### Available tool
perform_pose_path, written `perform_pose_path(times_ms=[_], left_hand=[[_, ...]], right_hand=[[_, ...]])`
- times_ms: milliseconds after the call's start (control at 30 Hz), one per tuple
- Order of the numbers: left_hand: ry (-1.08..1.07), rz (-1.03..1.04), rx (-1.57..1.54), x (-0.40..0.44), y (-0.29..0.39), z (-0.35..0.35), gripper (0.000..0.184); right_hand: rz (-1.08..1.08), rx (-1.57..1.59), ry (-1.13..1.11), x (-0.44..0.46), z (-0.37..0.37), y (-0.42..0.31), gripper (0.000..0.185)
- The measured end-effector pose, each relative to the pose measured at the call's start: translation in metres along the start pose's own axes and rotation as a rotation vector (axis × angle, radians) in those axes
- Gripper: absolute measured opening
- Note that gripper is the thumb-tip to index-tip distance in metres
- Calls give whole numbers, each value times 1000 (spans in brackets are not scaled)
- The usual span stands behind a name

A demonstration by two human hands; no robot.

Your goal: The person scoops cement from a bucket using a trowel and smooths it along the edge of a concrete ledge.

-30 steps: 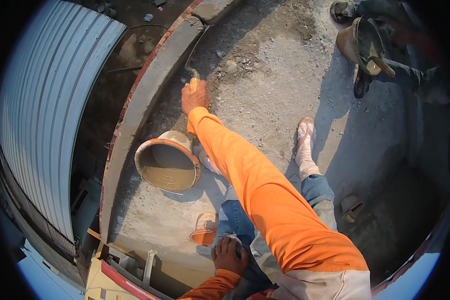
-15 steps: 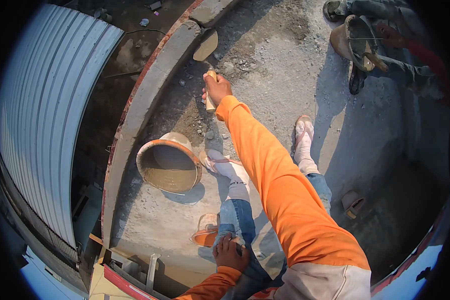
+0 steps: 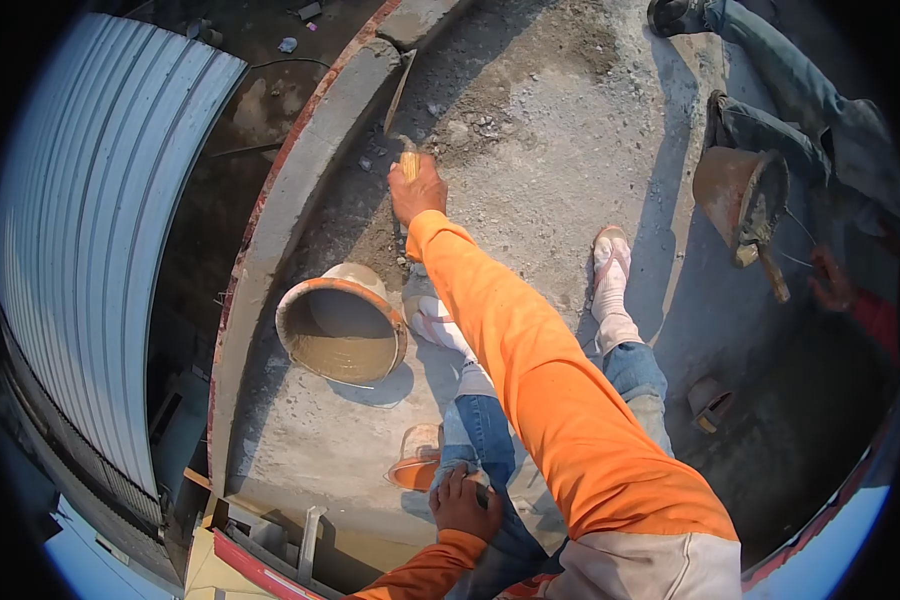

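My right hand (image 3: 417, 190) is closed around the wooden handle of a trowel (image 3: 409, 165). The metal blade shows nearly edge-on, its tip beside the inner edge of the curved cement curb (image 3: 320, 150), near a joint. Whether the blade touches the curb I cannot tell. My left hand (image 3: 465, 505) lies on my bent left knee with its fingers stretched over the jeans. Between the curb and my left foot stands a bucket (image 3: 342, 330) with grey-brown wet mix in it.
At the right, another person in jeans holds a tilted bucket (image 3: 727, 190) by its wire handle; a wooden-handled tool sticks out of it. Small containers stand behind my left foot (image 3: 415, 458) and at the right (image 3: 708, 400). Beyond the curb lies a drop with corrugated sheeting (image 3: 100, 220).
My right hand has moved slightly left and down, turning the trowel blade from flat to edge-on beside the curb. The other person's bucket has moved down and tilted. My left hand stays put.
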State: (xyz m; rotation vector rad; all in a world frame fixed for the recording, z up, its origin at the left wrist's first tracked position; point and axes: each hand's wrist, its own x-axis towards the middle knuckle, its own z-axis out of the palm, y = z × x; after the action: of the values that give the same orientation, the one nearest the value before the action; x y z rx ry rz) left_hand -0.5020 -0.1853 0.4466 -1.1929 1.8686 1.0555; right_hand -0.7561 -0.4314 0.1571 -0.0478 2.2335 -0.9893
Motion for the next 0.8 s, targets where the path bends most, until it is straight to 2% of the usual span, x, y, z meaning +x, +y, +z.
perform_pose_path(times_ms=[300,400,467,567,667,800], left_hand=[[3,6,38,3,5,-3,34],[-4,-9,-38,3,5,-2,39],[-19,-21,-30,4,5,-2,41],[-47,-30,-17,4,7,-4,42],[-8,-4,22,3,7,-4,37],[-33,-22,-9,3,6,-2,40]], right_hand=[[-17,-51,24,-24,7,1,39],[-47,-41,-32,-33,-9,8,42],[9,31,-54,-35,-18,10,47],[114,-17,-29,-18,-20,7,48],[112,-29,-71,8,-15,9,46],[66,-47,-74,2,-10,-8,46]])
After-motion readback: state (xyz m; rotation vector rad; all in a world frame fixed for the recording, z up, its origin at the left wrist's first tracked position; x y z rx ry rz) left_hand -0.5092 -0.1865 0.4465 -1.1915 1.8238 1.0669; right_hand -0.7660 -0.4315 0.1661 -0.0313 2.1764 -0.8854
